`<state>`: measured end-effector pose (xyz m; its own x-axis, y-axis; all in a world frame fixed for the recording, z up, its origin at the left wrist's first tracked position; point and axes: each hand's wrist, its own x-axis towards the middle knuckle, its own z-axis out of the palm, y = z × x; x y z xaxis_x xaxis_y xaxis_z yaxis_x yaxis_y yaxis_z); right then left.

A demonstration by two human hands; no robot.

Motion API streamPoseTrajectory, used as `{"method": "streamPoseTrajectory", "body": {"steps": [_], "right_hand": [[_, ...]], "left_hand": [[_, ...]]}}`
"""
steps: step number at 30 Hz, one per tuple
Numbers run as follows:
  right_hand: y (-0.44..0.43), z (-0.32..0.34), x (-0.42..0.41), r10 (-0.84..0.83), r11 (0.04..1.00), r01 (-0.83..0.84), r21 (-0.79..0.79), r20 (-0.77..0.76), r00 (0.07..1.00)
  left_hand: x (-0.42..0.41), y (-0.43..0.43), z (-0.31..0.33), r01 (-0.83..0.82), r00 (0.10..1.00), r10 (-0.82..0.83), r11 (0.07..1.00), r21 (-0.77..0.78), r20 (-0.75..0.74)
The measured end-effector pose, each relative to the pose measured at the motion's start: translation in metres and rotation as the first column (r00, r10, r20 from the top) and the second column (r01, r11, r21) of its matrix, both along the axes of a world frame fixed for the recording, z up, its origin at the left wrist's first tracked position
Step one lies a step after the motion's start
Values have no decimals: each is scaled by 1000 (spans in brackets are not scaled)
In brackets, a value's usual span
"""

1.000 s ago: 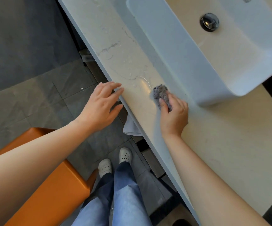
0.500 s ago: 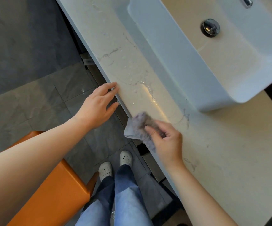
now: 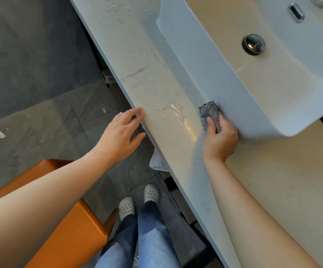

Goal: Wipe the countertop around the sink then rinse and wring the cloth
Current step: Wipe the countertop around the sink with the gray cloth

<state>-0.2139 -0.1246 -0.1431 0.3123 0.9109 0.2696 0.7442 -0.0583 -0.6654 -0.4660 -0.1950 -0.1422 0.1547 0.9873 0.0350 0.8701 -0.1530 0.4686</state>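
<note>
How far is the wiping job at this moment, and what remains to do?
Wiping is in hand: the right hand holds the grey cloth on the countertop at the sink wall. The left hand rests open at the counter edge. Nothing looks finished; a water streak lies beside the cloth. Left: wipe that, then rinse and wring the cloth.

The left hand [image 3: 122,134] sits left of centre, fingers straight, forearm running from the lower left. The right hand [image 3: 219,139], right of centre, has fingers curled round the cloth [image 3: 210,113].

2 hands [image 3: 122,132] [image 3: 219,140], 1 cloth [image 3: 211,115] (grey), 1 sink [image 3: 195,60], 2 shoes [image 3: 126,207] [image 3: 151,193].
</note>
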Motion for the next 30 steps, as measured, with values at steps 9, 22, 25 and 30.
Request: {"method": "streamPoseTrajectory", "body": {"steps": [9, 22, 25, 30], "right_hand": [[10, -2, -16, 152, 988, -152, -6, 44, 987], [-80, 4, -52, 473, 879, -472, -63, -14, 881], [-94, 11, -50, 567, 809, -575, -126, -91, 818], [-87, 39, -44, 498, 824, -546, -149, -266, 825]], "left_hand": [[3, 0, 0, -24, 999, 24, 1000, -6, 22], [-24, 43, 10, -188, 981, 185, 981, -40, -64], [-24, 54, 8, -180, 980, 166, 976, -125, -112], [-22, 52, 1, -172, 983, 159, 974, -150, -96]]}}
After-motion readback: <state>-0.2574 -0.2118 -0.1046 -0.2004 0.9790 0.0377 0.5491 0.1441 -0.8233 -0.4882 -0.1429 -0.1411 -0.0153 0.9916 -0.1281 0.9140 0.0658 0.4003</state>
